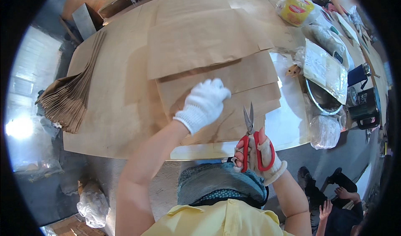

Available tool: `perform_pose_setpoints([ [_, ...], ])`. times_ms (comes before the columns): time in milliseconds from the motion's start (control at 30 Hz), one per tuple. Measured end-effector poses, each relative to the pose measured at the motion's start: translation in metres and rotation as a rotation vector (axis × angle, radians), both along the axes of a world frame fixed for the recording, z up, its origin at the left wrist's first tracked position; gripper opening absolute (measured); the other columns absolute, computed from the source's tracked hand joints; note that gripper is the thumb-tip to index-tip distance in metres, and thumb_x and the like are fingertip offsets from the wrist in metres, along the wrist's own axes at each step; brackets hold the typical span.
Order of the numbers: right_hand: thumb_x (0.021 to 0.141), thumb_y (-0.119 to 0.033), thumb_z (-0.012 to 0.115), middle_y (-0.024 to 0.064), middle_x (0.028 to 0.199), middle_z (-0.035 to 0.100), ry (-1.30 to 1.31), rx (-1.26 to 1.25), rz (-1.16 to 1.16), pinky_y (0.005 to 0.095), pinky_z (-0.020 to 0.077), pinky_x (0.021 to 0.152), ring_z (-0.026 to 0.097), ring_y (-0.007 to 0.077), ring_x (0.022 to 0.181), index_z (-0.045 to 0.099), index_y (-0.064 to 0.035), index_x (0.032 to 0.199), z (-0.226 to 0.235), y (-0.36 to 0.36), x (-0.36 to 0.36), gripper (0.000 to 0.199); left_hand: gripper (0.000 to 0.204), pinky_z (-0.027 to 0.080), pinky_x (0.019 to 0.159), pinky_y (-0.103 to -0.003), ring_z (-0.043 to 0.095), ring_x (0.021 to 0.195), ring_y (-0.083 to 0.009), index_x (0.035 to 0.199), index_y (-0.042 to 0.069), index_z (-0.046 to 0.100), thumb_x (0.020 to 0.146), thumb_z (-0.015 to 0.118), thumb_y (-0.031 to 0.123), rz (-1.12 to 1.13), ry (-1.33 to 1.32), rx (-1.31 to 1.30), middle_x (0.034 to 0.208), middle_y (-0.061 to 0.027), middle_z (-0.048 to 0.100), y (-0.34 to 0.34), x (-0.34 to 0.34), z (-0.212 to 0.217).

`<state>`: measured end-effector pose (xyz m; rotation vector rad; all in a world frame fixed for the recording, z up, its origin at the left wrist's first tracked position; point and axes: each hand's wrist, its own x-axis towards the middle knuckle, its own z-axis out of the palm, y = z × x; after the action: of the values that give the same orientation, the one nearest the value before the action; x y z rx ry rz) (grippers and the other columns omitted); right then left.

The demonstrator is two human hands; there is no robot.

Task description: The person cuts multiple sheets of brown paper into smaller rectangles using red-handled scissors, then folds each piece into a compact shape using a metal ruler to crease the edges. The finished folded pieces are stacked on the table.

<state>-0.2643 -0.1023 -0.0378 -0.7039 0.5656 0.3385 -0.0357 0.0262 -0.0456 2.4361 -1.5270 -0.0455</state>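
My left hand [204, 103], in a white knitted glove, is over the front part of a stack of brown paper sheets [255, 73]. Its fingers look curled in, and whatever they may grip is hidden. A larger brown paper piece [200, 40] lies across the far part of the stack, its near edge slightly raised. Just off the table's front edge, my right hand [252, 152] holds a pair of scissors [249, 122] by red handles. The blades point away from me and are slightly apart. The right glove leaves the fingertips bare.
Folded brown paper [69, 98] fans out at the table's left. Along the right side are a yellow package [296, 10], a plastic-covered basin [323, 104], a clear plastic bundle [325, 131] and dark mugs [364, 106]. Another person [342, 211] sits at the lower right.
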Motion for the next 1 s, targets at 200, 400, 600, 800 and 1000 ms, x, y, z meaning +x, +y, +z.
perform_pose_setpoints([
  [200, 0.085, -0.096, 0.038, 0.0065, 0.081, 0.06, 0.027, -0.024, 0.065, 0.0331, 0.0534, 0.06, 0.06, 0.0201, 0.064, 0.058, -0.0028, 0.107, -0.023, -0.022, 0.01, 0.097, 0.034, 0.054, 0.094, -0.045, 0.063, 0.107, -0.0318, 0.116, 0.016, 0.069, 0.085, 0.078, 0.029, 0.176, 0.118, 0.046, 0.11, -0.0102, 0.063, -0.009, -0.036, 0.002],
  [400, 0.102, -0.077, 0.037, 0.0038, 0.069, 0.06, 0.036, -0.14, 0.171, 0.0318, 0.0525, 0.053, 0.061, 0.0188, 0.056, 0.056, -0.0076, 0.102, -0.023, -0.042, -0.022, 0.072, 0.029, 0.055, 0.089, -0.046, 0.065, 0.103, -0.034, 0.115, 0.014, 0.068, 0.087, 0.075, 0.022, 0.164, 0.136, 0.002, 0.107, -0.0119, 0.065, -0.006, -0.028, -0.004],
  [600, 0.105, -0.066, 0.05, -0.0002, 0.063, 0.054, 0.136, -0.409, -0.051, 0.0252, 0.0418, 0.043, 0.052, 0.0123, 0.048, 0.058, -0.0096, 0.094, -0.05, -0.089, -0.009, 0.058, 0.021, 0.056, 0.09, -0.044, 0.068, 0.102, -0.03, 0.109, 0.012, 0.069, 0.089, 0.073, 0.014, 0.124, 0.285, -0.032, 0.103, -0.0107, 0.066, -0.003, -0.017, -0.002],
  [800, 0.102, -0.064, 0.059, 0.0008, 0.068, 0.057, 0.088, -0.022, 0.01, 0.0302, 0.0465, 0.045, 0.053, 0.0145, 0.05, 0.058, -0.0089, 0.104, -0.059, 0.008, -0.02, 0.055, 0.031, 0.058, 0.092, -0.036, 0.072, 0.103, -0.0224, 0.119, 0.009, 0.07, 0.09, 0.075, 0.019, 0.015, 0.602, 0.031, 0.114, -0.0098, 0.072, 0.0, 0.021, -0.001],
  [1000, 0.106, -0.058, 0.053, 0.0069, 0.064, 0.058, -0.146, -0.321, 0.414, 0.0348, 0.0547, 0.052, 0.061, 0.0203, 0.051, 0.059, -0.0025, 0.109, -0.058, 0.111, 0.024, 0.056, 0.04, 0.058, 0.093, -0.035, 0.071, 0.108, -0.0214, 0.125, 0.008, 0.07, 0.089, 0.076, 0.024, 0.043, 0.842, 0.206, 0.116, -0.0103, 0.073, -0.006, 0.029, 0.034],
])
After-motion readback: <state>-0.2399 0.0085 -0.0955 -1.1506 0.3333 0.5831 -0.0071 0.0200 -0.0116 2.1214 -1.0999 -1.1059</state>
